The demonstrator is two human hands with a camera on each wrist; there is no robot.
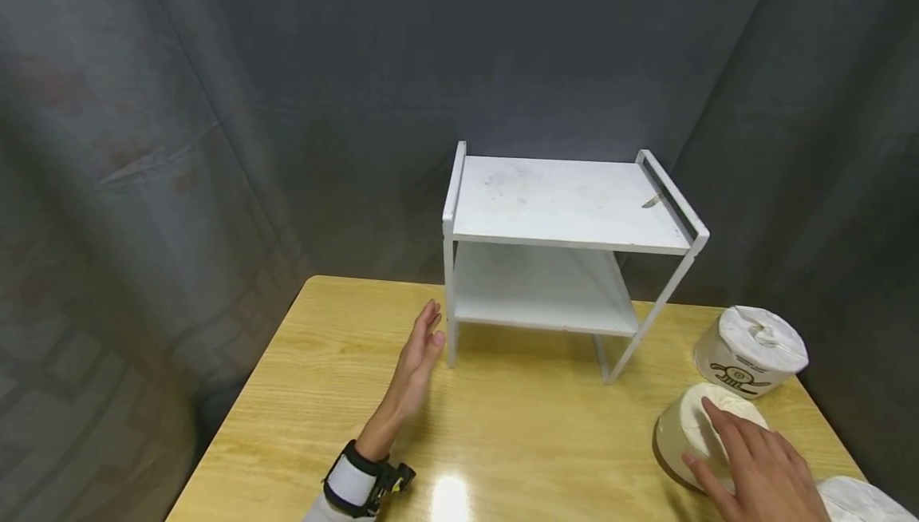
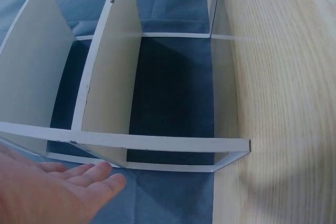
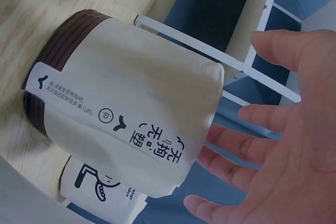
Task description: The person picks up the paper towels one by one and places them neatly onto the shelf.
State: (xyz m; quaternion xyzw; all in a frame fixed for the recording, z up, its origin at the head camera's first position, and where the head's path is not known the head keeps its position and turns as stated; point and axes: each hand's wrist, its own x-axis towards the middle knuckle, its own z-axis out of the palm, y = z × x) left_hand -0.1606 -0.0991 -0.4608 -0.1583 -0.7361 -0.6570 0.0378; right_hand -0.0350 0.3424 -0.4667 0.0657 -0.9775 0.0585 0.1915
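A white two-tier shelf rack stands near the table's back edge. My left hand is held beside its left front leg with the fingers straight; in the left wrist view the hand lies near the rack's side frame. On the right, my right hand reaches over a cream wrapped toilet paper roll, fingers spread. The right wrist view shows this roll with a dark brown base and black lettering. Thumb and fingers stand apart around its top end; whether a fingertip touches it I cannot tell.
A white wrapped roll with a black cartoon print stands behind the cream one. Another white roll is partly cut off at the lower right. The wooden table is bordered by grey curtains at the back and sides.
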